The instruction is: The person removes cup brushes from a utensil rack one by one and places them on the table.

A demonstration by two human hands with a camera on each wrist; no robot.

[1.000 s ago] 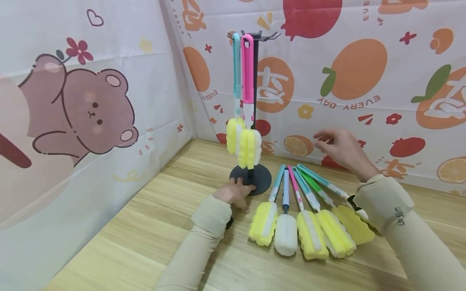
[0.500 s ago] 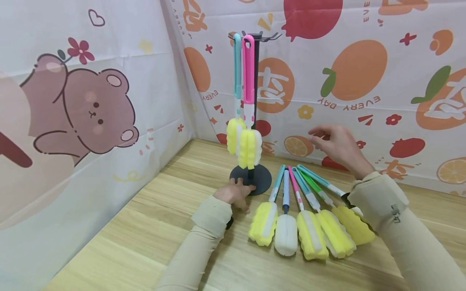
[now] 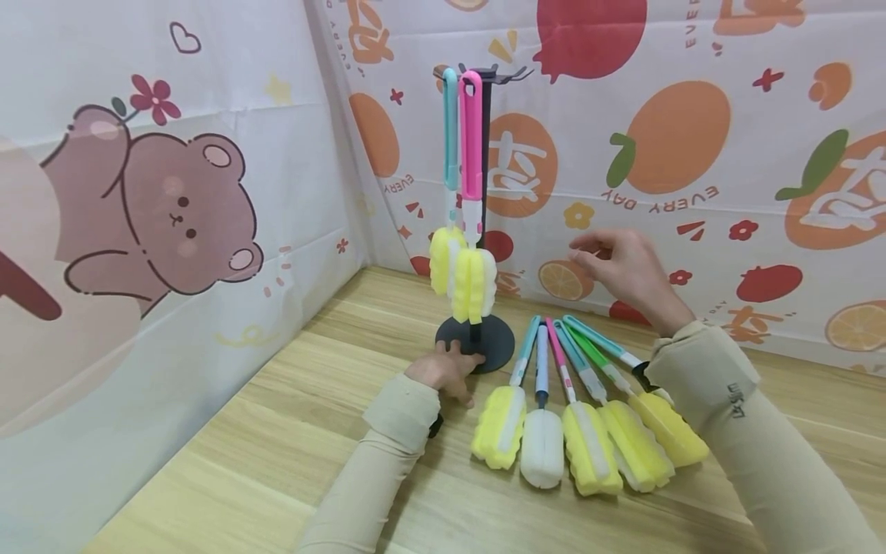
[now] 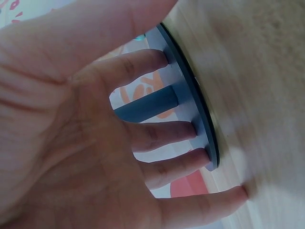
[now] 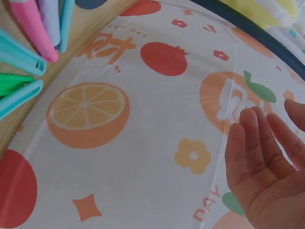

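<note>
My left hand (image 3: 446,371) rests with spread fingers on the round black base (image 3: 500,344) of a stand; in the left wrist view, several fingertips press the base (image 4: 208,125) and one touches the table. From the stand's top hooks (image 3: 508,75) hang a teal-handled sponge brush (image 3: 451,131) and a pink-handled sponge brush (image 3: 471,138). In the air above the brush handles, my right hand (image 3: 623,269) holds nothing, its fingers relaxed. Below it several brushes lie fanned out, among them a white sponge one (image 3: 543,446), a pink-handled one (image 3: 591,450) and a green-handled one (image 3: 595,350).
The wooden table (image 3: 311,408) meets a fruit-print cloth (image 3: 595,208) at the back and a bear-print cloth (image 3: 187,208) on the left. The stand's black pole (image 3: 487,154) rises behind the hanging brushes.
My right hand has drifted left, toward the stand, with nothing in it. The left hand stays on the base, and the brushes keep their places.
</note>
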